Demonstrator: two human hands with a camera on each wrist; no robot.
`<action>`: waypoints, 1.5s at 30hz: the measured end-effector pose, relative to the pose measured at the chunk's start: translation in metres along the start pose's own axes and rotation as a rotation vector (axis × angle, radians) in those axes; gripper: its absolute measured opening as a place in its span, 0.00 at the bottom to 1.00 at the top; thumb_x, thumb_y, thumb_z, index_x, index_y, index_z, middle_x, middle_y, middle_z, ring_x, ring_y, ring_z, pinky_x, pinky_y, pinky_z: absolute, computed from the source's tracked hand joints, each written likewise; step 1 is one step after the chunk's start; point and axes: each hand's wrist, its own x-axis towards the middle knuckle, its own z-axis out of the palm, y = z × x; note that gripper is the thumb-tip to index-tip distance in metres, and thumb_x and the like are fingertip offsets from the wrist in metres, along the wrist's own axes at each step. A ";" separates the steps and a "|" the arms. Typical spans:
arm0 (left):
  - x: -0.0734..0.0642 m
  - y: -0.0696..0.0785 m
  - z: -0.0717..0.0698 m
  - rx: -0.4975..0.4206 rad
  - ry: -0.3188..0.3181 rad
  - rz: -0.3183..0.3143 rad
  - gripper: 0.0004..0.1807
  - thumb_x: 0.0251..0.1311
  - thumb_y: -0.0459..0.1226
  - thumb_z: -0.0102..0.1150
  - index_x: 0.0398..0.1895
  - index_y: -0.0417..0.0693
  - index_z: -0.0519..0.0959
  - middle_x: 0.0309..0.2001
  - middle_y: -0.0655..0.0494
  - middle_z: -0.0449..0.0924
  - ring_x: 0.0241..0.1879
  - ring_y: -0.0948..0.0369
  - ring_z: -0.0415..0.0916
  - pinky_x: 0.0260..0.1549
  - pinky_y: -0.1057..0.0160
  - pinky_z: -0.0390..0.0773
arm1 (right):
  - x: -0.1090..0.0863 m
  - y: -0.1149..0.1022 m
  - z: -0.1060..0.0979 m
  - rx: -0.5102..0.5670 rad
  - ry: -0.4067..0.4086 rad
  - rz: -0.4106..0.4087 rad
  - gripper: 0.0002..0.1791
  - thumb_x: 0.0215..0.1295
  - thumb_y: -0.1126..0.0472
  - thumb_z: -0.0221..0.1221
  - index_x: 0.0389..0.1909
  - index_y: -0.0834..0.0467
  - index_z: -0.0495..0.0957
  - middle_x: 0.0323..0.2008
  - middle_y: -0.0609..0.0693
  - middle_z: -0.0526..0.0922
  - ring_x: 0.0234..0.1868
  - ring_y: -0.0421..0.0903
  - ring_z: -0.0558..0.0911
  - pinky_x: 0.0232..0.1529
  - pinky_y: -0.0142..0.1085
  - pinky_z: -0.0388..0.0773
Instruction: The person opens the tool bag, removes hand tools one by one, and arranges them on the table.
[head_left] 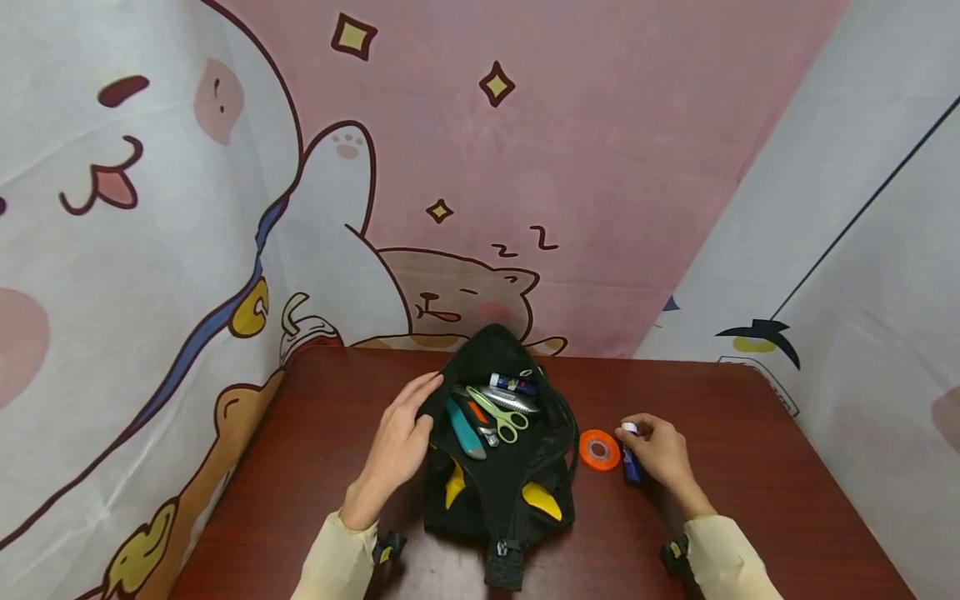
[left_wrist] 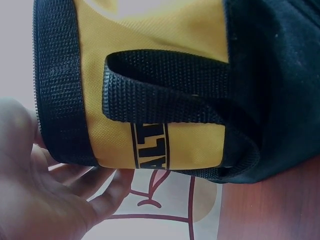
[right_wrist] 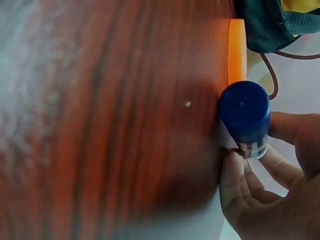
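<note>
A black and yellow bag [head_left: 498, 508] lies unzipped on the table. Its left rim is held by my left hand [head_left: 393, 437], whose fingers in the left wrist view go partly behind the yellow side [left_wrist: 155, 30]. Inside the bag are green-handled scissors [head_left: 497, 410], a teal-handled cutter [head_left: 465, 429], a nail clipper [head_left: 489, 437], a silver serrated tool [head_left: 510, 398] and a blue tube with a white end [head_left: 514, 384]. My right hand [head_left: 663, 450] pinches a blue glue stick [head_left: 632, 467] by its white end. An orange disc [head_left: 599, 450] sits just left of it.
The reddish-brown table [head_left: 750, 450] runs back to a cartoon-printed cloth [head_left: 600, 167]. A webbing loop [left_wrist: 160, 100] stands out from the bag's side. The front flap with its zip pull [head_left: 502, 548] reaches toward the near table edge.
</note>
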 end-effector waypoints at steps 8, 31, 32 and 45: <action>0.000 0.001 -0.001 -0.004 -0.008 0.001 0.34 0.70 0.24 0.49 0.80 0.43 0.76 0.79 0.48 0.72 0.62 0.49 0.75 0.55 0.46 0.72 | 0.001 0.002 0.000 -0.019 0.017 -0.007 0.18 0.75 0.55 0.72 0.54 0.66 0.88 0.40 0.58 0.87 0.37 0.50 0.81 0.37 0.39 0.78; 0.001 0.002 -0.001 -0.010 -0.008 0.003 0.33 0.71 0.24 0.50 0.79 0.42 0.76 0.79 0.50 0.73 0.66 0.49 0.76 0.59 0.45 0.74 | -0.001 0.008 0.000 0.002 0.017 -0.003 0.21 0.76 0.54 0.71 0.58 0.66 0.86 0.43 0.58 0.88 0.40 0.50 0.83 0.39 0.37 0.79; 0.001 0.002 -0.001 -0.009 -0.008 0.002 0.33 0.71 0.24 0.49 0.79 0.42 0.76 0.79 0.50 0.73 0.65 0.49 0.76 0.58 0.46 0.74 | -0.001 0.008 0.000 0.003 0.017 0.000 0.21 0.77 0.54 0.71 0.59 0.67 0.86 0.43 0.58 0.88 0.40 0.50 0.83 0.39 0.38 0.79; 0.000 0.001 0.000 -0.014 -0.008 0.011 0.33 0.70 0.24 0.50 0.79 0.41 0.76 0.79 0.48 0.73 0.65 0.49 0.76 0.57 0.45 0.74 | -0.005 0.008 -0.002 0.001 0.041 0.006 0.20 0.73 0.58 0.73 0.57 0.67 0.86 0.41 0.58 0.88 0.38 0.49 0.84 0.39 0.39 0.79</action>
